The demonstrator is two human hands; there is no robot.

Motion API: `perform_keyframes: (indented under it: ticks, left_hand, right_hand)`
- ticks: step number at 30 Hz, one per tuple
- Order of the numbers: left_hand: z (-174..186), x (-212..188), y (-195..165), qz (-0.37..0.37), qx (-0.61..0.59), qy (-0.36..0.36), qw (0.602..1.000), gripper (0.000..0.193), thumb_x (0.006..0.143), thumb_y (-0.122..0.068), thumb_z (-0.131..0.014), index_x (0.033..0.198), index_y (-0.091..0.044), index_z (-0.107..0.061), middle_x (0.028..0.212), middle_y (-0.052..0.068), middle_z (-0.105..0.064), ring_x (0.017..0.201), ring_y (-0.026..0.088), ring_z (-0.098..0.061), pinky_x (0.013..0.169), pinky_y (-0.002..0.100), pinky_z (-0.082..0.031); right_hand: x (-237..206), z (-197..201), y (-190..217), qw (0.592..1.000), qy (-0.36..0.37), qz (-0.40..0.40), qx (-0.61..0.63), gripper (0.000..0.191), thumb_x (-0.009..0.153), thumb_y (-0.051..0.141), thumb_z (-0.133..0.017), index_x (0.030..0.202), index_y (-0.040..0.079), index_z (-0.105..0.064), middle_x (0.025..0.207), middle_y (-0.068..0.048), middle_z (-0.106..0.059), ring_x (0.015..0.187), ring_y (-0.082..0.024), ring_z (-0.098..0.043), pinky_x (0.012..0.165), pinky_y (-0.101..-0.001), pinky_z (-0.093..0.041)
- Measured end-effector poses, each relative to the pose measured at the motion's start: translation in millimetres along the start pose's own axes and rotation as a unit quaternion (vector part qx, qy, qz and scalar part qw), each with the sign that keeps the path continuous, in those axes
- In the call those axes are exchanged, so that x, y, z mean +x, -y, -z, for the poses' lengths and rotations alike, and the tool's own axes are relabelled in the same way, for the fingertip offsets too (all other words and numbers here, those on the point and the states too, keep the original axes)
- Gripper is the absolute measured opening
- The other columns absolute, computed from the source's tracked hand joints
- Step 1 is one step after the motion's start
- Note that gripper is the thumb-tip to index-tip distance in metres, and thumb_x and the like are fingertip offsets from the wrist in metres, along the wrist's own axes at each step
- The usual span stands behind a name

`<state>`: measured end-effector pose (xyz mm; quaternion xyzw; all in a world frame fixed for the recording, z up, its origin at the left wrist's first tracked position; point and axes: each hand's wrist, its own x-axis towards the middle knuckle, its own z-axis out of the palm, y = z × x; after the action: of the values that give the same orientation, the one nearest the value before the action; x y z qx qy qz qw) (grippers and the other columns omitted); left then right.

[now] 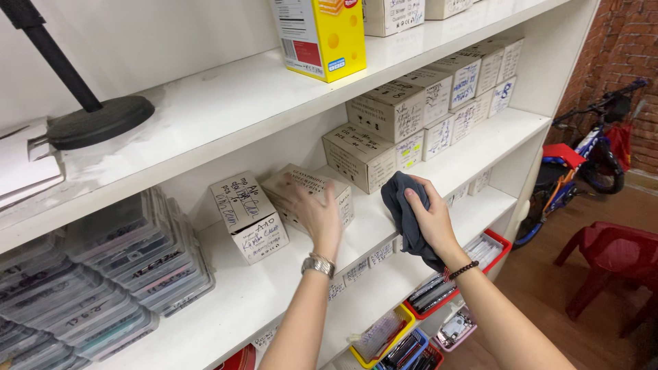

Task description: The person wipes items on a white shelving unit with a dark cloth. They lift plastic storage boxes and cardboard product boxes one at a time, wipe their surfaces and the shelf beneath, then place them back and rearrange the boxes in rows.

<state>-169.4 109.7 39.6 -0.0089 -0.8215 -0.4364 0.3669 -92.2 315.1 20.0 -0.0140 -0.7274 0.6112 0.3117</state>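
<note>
Standing wide across the view, a white shelf unit [226, 103], its middle board [274, 281] carrying small cardboard boxes with handwriting on them. Sitting on the board above, a yellow carton [322, 34] and a black round stand base [99, 122]. Stacking at far left, clear plastic cases [110, 274]. Rising in two rows toward the right end, a run of cardboard boxes [425, 103].

Reaching in from below, the left hand [317, 214], fingers spread and released, pressing flat against a tilted small box [308, 195] on the middle board; just beside it, another box [248, 216] standing askew. Hovering to the right, the right hand [428, 219], fingers clenched on a dark grey cloth [404, 209], the cloth held at the board's front edge, near the stacked boxes.

Judging by the pose: worth steadying the tilted box with a flat palm, sliding rather than lifting, and keeping the cloth bunched so no loose corner is catching neighbouring boxes.

Looking dusty in patches, the white boards. Showing lower down, red, yellow and blue trays [411, 336] of small parts. Beyond the unit, a wooden floor [548, 288], a red plastic chair [613, 257], a bicycle [582, 157] and a brick wall [630, 41].
</note>
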Motion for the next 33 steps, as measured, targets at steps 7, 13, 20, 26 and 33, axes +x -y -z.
perform_keyframes:
  ticks: [7, 13, 20, 26, 33]
  left_hand:
    - [37.2, -7.4, -16.4, -0.314, 0.184, 0.171, 0.916, 0.056, 0.09, 0.0, -0.054, 0.141, -0.018, -0.066, 0.152, 0.012, -0.053, 0.151, 0.035, -0.029, 0.129, 0.062, -0.006]
    - [26.4, 26.0, -0.4, -0.244, 0.296, 0.135, 0.914, 0.033, 0.086, -0.003, -0.06, 0.115, -0.013, -0.071, 0.147, 0.017, -0.053, 0.15, 0.04, -0.035, 0.122, 0.06, -0.009]
    - [-96.5, 17.4, -16.4, 0.04, -0.179, 0.268, 0.946, 0.088, 0.091, -0.043, -0.068, 0.153, 0.007, -0.03, 0.155, 0.027, -0.04, 0.145, 0.034, -0.039, 0.119, 0.038, -0.032]
    - [-131.2, 20.9, -26.4, 0.317, -0.431, 0.23, 0.813, 0.094, 0.088, -0.05, -0.066, 0.155, 0.004, -0.028, 0.159, 0.019, -0.041, 0.146, 0.027, -0.042, 0.117, 0.036, -0.033]
    - [-131.2, 23.1, -39.4, 0.362, -0.484, 0.164, 0.779, 0.094, 0.078, -0.048, -0.076, 0.148, 0.005, -0.042, 0.149, 0.016, -0.05, 0.137, 0.026, -0.048, 0.109, 0.04, -0.039]
  right_hand:
    - [15.0, -10.4, -24.7, 0.999, 0.022, -0.009, 0.048, 0.039, 0.101, 0.028, -0.062, 0.13, 0.004, -0.062, 0.11, -0.007, -0.071, 0.095, -0.009, -0.062, 0.083, -0.0244, -0.052]
    - [38.2, 10.2, -36.7, 0.988, -0.073, -0.066, 0.119, 0.036, 0.104, 0.031, -0.057, 0.129, 0.006, -0.059, 0.107, -0.006, -0.069, 0.088, -0.009, -0.064, 0.074, -0.0244, -0.054]
    - [48.9, 19.4, -44.3, 0.962, -0.063, -0.154, 0.217, 0.036, 0.104, 0.035, -0.054, 0.126, 0.007, -0.058, 0.099, -0.005, -0.065, 0.078, -0.01, -0.062, 0.063, -0.0263, -0.053]
    - [63.9, 17.9, -41.7, 0.961, -0.036, -0.176, 0.21, 0.045, 0.102, 0.037, -0.055, 0.137, 0.009, -0.053, 0.107, -0.008, -0.066, 0.084, -0.012, -0.063, 0.069, -0.0286, -0.055]
    - [87.4, -19.5, -30.1, 0.952, 0.037, -0.178, 0.248, 0.07, 0.09, 0.025, -0.069, 0.151, 0.017, -0.035, 0.139, -0.012, -0.057, 0.119, -0.019, -0.062, 0.095, -0.0335, -0.056]
